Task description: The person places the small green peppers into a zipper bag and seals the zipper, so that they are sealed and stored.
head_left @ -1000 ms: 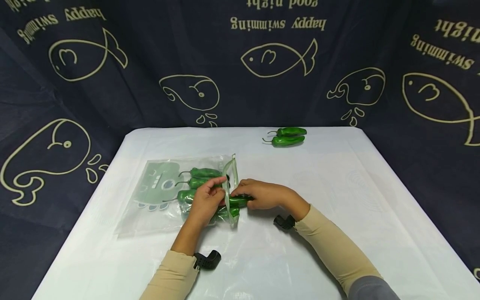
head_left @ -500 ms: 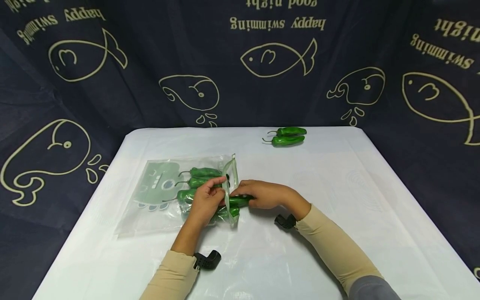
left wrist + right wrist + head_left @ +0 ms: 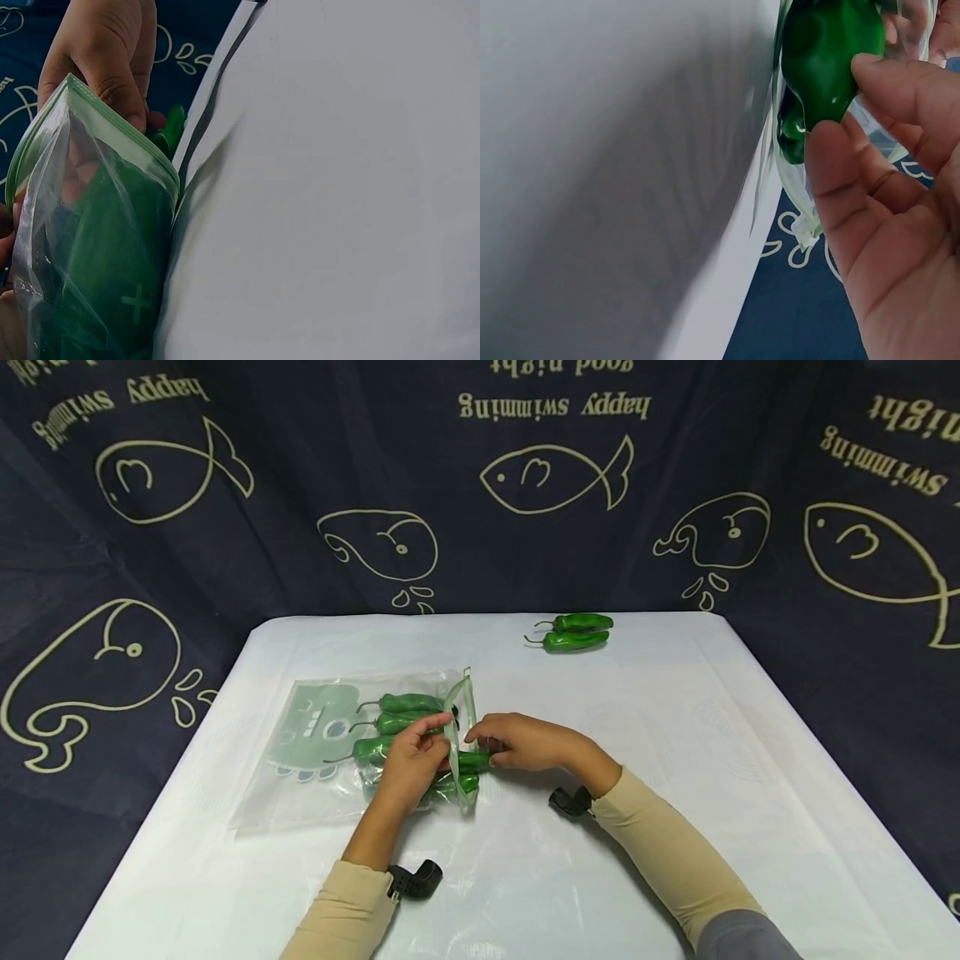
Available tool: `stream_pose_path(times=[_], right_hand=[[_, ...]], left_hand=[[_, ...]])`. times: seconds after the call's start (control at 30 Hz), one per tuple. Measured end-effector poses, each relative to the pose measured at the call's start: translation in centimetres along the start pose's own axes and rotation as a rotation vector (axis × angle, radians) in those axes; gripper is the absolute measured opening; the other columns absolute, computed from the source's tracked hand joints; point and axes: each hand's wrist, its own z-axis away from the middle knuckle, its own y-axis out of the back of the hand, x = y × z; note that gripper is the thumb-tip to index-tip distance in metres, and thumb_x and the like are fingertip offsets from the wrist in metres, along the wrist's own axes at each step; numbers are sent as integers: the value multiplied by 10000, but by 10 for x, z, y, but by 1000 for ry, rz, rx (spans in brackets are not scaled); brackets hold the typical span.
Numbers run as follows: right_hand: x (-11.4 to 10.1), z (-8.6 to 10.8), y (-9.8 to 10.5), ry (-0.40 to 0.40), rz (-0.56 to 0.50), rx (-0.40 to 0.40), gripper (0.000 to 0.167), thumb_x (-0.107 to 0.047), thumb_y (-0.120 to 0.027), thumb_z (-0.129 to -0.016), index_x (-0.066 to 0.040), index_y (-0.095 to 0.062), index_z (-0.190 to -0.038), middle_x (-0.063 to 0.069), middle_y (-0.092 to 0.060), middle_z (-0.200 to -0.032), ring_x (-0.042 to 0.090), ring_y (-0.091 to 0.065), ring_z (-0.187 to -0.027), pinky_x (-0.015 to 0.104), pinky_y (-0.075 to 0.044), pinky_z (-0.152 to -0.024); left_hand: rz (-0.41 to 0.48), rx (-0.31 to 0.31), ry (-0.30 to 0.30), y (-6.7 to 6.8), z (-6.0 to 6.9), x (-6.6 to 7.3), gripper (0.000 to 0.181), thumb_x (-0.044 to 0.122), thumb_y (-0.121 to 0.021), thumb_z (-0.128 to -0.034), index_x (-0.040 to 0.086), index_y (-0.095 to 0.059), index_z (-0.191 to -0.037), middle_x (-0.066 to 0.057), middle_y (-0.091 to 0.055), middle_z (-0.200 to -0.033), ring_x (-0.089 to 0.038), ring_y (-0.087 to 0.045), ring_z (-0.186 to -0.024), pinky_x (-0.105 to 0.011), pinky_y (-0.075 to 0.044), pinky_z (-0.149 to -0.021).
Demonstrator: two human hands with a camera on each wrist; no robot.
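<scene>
A clear zip bag (image 3: 258, 793) with a green print lies on its side, several green peppers inside it. At its mouth my left hand (image 3: 411, 768) pinches the rim; the left wrist view shows the green-edged rim (image 3: 124, 120) spread apart. One green pepper (image 3: 474, 761) pokes out through the opening. Beside it, my right hand (image 3: 534, 743) has its fingers parted, the thumb and a fingertip touching the pepper's end. In the right wrist view the fingertips (image 3: 832, 139) rest against this pepper (image 3: 829, 56), with part of another pepper (image 3: 791, 131) behind.
Two green peppers (image 3: 576, 641) lie side by side near the back edge of the white table (image 3: 675, 860). A dark blue cloth (image 3: 450, 468) with fish and whale drawings hangs behind. Each wrist wears a small black camera (image 3: 418, 880).
My right hand has loosened around the pepper and shifted slightly up and left, its fingers spreading. The pepper sits a little farther into the bag. My left hand has stayed in place.
</scene>
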Motion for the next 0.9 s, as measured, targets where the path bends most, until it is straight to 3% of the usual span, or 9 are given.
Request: stream_pose_path(times=[0.4, 0.6, 0.9], right_hand=[[6, 1, 1, -32, -21, -5, 150, -87, -697, -909, -123, -660, -1049, -91, -580, -795, 65, -517, -717, 263, -462, -656], [6, 1, 0, -18, -27, -6, 130, -84, -687, -919, -123, -690, -1044, -81, -630, -889, 58, -556, -769, 261, -490, -704], [2, 1, 0, -34, 9, -29, 275, 15, -623, -894, -87, -697, -1139, -23, -642, -1019, 99, -554, -846, 279, -487, -763]], left_hand=[[17, 5, 11, -1, -1, 0, 405, -51, -559, -904, -19, -608, -1304, -220, -656, -992, -111, -607, -788, -231, -547, -632], [14, 11, 6, -1, -1, 0, 403, -54, -562, -897, -12, -620, -1293, -189, -658, -954, -108, -604, -772, -236, -550, -627], [16, 11, 13, -1, 0, 1, 398, -52, -565, -902, -12, -619, -1294, -137, -648, -893, -100, -600, -736, -240, -555, -629]])
